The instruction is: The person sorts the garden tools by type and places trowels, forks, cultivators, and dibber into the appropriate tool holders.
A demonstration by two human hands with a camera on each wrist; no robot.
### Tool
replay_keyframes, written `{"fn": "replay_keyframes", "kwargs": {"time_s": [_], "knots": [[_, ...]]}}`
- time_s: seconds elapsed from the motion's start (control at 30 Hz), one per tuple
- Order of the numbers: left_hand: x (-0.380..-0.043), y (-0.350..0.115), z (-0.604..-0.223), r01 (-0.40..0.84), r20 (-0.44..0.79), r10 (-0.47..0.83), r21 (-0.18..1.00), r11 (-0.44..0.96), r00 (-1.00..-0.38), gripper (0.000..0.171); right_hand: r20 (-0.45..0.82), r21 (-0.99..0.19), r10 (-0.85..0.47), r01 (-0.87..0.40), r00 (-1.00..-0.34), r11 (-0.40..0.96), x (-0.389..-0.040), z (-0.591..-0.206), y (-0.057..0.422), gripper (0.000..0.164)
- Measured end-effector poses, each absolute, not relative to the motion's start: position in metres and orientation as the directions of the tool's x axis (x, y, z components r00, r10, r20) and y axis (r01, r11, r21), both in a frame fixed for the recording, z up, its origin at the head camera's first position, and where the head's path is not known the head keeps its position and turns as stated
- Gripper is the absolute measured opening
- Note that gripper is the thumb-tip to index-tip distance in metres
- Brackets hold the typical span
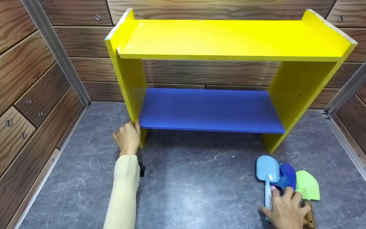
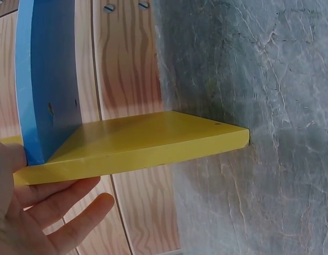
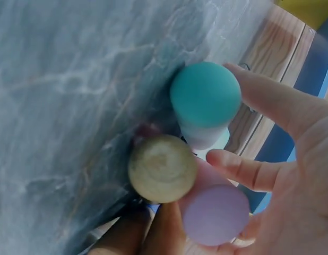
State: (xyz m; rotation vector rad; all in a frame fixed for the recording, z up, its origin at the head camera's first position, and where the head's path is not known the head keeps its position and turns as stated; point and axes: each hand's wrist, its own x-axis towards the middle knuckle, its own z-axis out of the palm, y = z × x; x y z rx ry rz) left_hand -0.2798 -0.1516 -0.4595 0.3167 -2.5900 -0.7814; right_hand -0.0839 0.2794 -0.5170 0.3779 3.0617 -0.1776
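Observation:
A yellow shelf unit with a blue middle shelf stands on the grey floor. My left hand holds the front edge of its left side panel, level with the blue shelf. In the left wrist view, the thumb lies on one side of the yellow panel and the fingers on the other. My right hand is spread over several toy shovels, among them a light blue shovel and a green shovel. Its fingers are around a teal handle end, a wooden handle and a pink handle.
Wood-patterned walls enclose the floor on the left, back and right. Grey metal strips run along the corners. A dark blue shovel lies between the light blue and green ones, near the shelf's right front foot.

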Motion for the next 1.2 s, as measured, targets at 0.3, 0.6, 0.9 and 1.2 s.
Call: {"fn": "replay_keyframes", "kwargs": {"time_s": [0.3, 0.6, 0.9, 1.2], "knots": [[-0.280, -0.152, -0.459, -0.097, 0.325, -0.326, 0.560, 0.822, -0.888, 0.043, -0.294, -0.271, 0.261, 0.343, -0.919, 0.900, -0.094, -0.523, 0.293, 0.089], [-0.280, -0.152, -0.460, -0.102, 0.316, -0.326, 0.559, 0.823, -0.891, 0.043, -0.310, -0.304, 0.197, 0.294, -0.930, 0.906, -0.106, -0.524, 0.306, 0.069], [-0.280, -0.154, -0.460, -0.115, 0.310, -0.336, 0.561, 0.820, -0.889, 0.043, -0.204, -0.317, 0.159, 0.219, -0.966, 0.923, -0.119, -0.522, 0.313, 0.063], [-0.280, -0.152, -0.460, -0.118, 0.295, -0.337, 0.570, 0.813, -0.894, 0.043, -0.137, -0.293, 0.180, 0.214, -0.974, 0.932, -0.118, -0.522, 0.308, 0.069]]}}
